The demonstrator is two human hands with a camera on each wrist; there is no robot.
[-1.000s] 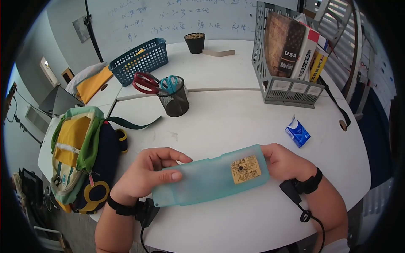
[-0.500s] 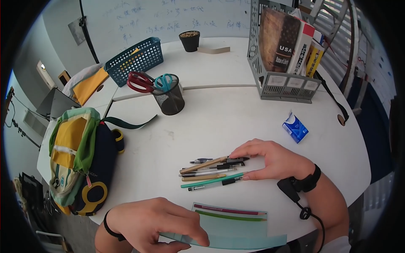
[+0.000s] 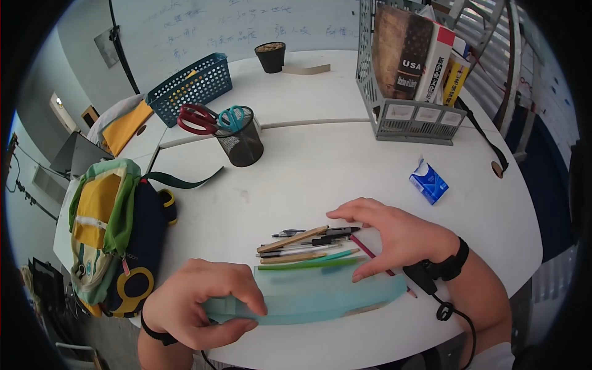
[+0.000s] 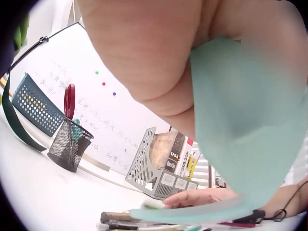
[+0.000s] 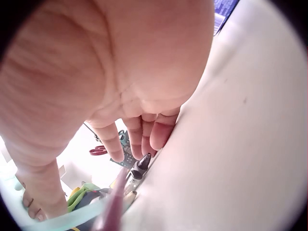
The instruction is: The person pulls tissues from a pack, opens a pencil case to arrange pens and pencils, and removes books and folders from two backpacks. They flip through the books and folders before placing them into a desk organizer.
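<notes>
My left hand (image 3: 185,299) grips one end of a translucent teal pencil case (image 3: 327,305), fingers above and thumb below. The case stands tilted close by a pile of pens and pencils (image 3: 293,240). Along its far edge lies a green pencil (image 3: 296,266). A dark red pencil (image 3: 362,246) slants past the right side of the pile, partly behind the case and the right thumb. My right hand (image 3: 410,237) is spread beside the pile, thumb over the case's right part, with nothing in its grasp. In the left wrist view, the teal plastic (image 4: 240,110) hangs from the fingers.
A colourful backpack (image 3: 111,234) stands at the left. Farther back are a mesh cup (image 3: 242,145) with scissors, a blue basket (image 3: 191,89) and a plant pot (image 3: 270,58). A grey file holder (image 3: 410,126) with books and a blue tissue pack (image 3: 428,183) are at right.
Held in both hands at first, the case went to the left hand alone, near the table's front edge. Since then it has moved forward to the pile, and the two pencils have left its flap.
</notes>
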